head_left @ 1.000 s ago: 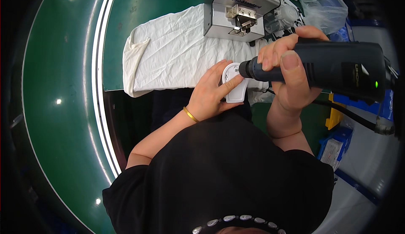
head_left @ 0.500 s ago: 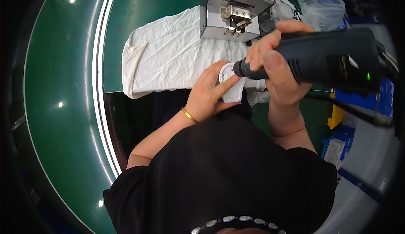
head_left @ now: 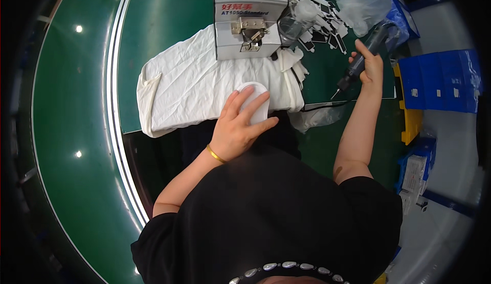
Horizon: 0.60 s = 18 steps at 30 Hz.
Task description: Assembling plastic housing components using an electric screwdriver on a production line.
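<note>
Item count: one grey screw-feeder box (head_left: 249, 25), one white cloth (head_left: 189, 87), one white oval part (head_left: 254, 105), one electric screwdriver (head_left: 364, 56), one gold bangle (head_left: 215, 154), two hands.

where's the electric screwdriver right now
In the head view it is at upper right, the electric screwdriver held in the right hand, right of the grey box machine.
</note>
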### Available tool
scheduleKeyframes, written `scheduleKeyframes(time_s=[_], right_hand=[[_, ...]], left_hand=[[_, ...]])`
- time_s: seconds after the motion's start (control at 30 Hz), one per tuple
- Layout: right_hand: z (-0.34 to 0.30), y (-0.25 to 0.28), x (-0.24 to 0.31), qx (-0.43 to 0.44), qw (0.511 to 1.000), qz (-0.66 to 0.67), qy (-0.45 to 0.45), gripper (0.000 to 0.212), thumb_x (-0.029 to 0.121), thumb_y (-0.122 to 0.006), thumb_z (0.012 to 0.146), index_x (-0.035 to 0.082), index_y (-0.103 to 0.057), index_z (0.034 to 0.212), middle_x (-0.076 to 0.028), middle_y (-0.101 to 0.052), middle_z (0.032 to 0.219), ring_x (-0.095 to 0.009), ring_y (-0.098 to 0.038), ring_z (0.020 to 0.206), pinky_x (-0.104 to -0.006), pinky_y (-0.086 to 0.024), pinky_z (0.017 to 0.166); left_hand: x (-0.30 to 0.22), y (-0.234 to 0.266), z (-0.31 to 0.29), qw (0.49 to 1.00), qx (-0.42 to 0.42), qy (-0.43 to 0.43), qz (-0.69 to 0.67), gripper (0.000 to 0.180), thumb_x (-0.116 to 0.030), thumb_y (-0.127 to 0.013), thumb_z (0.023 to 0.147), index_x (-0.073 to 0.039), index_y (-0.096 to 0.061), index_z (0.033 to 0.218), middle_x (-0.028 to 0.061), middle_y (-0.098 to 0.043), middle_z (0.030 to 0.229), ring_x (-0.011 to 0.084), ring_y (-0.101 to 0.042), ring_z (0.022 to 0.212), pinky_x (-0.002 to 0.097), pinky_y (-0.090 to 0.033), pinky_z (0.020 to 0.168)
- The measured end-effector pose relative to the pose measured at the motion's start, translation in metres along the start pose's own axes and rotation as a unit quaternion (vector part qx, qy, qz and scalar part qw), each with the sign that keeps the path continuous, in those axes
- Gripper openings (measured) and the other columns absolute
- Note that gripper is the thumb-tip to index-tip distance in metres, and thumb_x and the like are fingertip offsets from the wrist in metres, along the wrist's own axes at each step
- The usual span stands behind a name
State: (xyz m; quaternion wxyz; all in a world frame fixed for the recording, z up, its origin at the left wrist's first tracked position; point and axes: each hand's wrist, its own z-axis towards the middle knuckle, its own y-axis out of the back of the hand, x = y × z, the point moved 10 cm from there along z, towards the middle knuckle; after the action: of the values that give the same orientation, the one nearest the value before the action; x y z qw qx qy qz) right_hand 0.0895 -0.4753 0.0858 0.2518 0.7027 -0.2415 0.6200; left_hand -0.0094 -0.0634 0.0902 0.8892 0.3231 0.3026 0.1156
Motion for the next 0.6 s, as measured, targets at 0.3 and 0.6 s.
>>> scheduleKeyframes(time_s=[0.3, 0.6], right_hand=[[0.068, 0.043, -0.057, -0.064, 0.994, -0.089, -0.002, 0.025, 0.012, -0.079, 0.075, -0.002, -0.067, 0.092, -0.008, -0.067, 0.082, -0.019, -0.064, 0.067, -0.0336, -0.05, 0.06], [0.073, 0.019, -0.06, -0.028, 0.986, -0.141, 0.08, 0.057, 0.017, -0.081, 0.078, -0.008, -0.057, 0.124, -0.015, -0.067, 0.102, -0.02, -0.065, 0.084, -0.0322, -0.051, 0.073]], left_hand=[[0.015, 0.022, 0.007, 0.989, 0.141, 0.03, 0.029, 0.04, -0.005, -0.067, 0.076, -0.023, -0.07, 0.111, 0.0092, -0.052, 0.144, 0.0342, -0.043, 0.138, 0.0487, -0.039, 0.111], [0.099, 0.106, -0.048, 0.954, -0.133, 0.265, -0.032, 0.051, 0.007, -0.072, 0.072, -0.004, -0.061, 0.12, 0.0159, -0.063, 0.127, 0.0249, -0.065, 0.112, 0.0368, -0.055, 0.088]])
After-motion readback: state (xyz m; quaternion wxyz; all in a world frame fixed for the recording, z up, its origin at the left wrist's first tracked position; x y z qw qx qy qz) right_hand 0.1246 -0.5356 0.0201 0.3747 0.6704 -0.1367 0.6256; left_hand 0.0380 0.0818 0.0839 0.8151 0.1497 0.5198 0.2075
